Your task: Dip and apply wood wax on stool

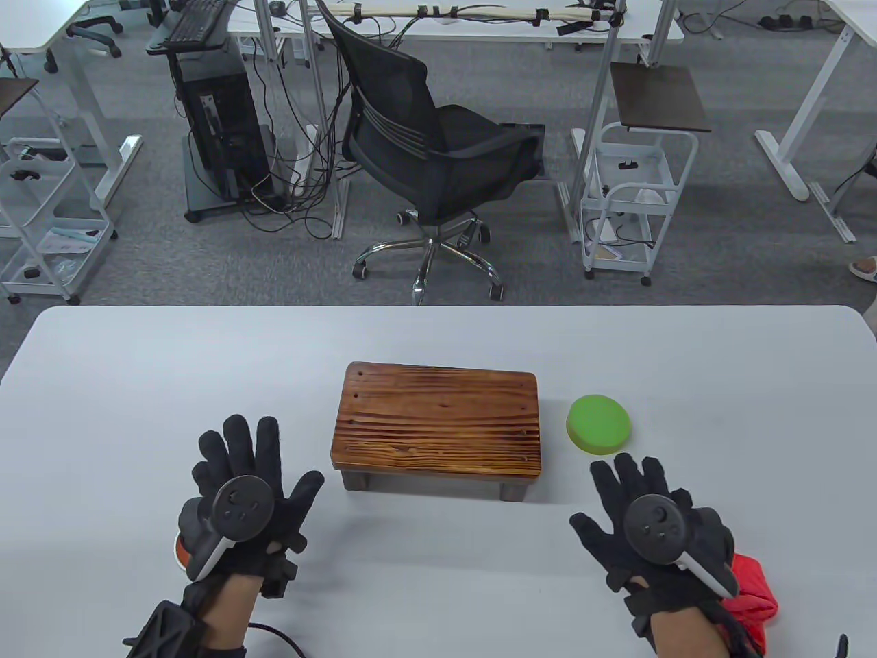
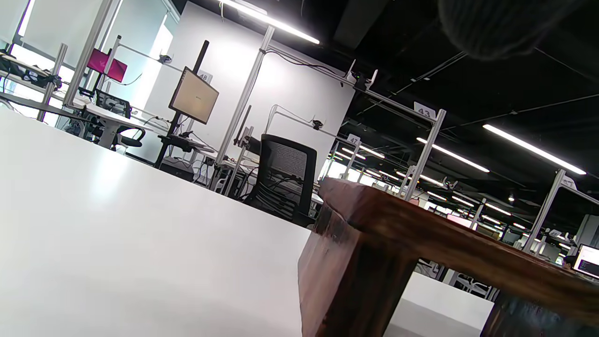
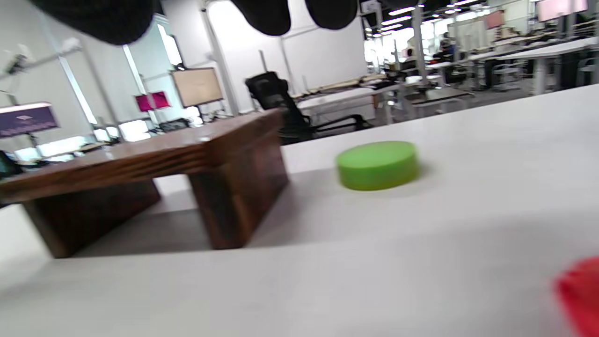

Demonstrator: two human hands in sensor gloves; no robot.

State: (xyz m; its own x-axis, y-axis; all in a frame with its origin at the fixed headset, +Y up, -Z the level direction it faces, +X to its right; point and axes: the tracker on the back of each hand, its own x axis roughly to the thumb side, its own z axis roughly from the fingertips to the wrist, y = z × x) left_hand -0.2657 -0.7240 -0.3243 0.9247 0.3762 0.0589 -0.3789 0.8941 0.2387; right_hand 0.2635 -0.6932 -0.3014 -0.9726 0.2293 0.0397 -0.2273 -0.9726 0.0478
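A low dark-brown wooden stool (image 1: 437, 425) stands at the middle of the white table (image 1: 137, 384); it also shows in the left wrist view (image 2: 374, 243) and the right wrist view (image 3: 164, 182). A green round sponge (image 1: 599, 423) lies just right of it, also in the right wrist view (image 3: 377, 164). My left hand (image 1: 250, 473) hovers left of the stool, fingers spread, holding nothing; an orange-and-white tin (image 1: 179, 548) peeks out under it. My right hand (image 1: 640, 507) is spread and empty, just in front of the sponge. A red cloth (image 1: 750, 593) lies under my right wrist, also in the right wrist view (image 3: 580, 290).
An office chair (image 1: 431, 157) stands beyond the table's far edge, with carts and desks around it. Bare table lies on the far side and to the left of the stool.
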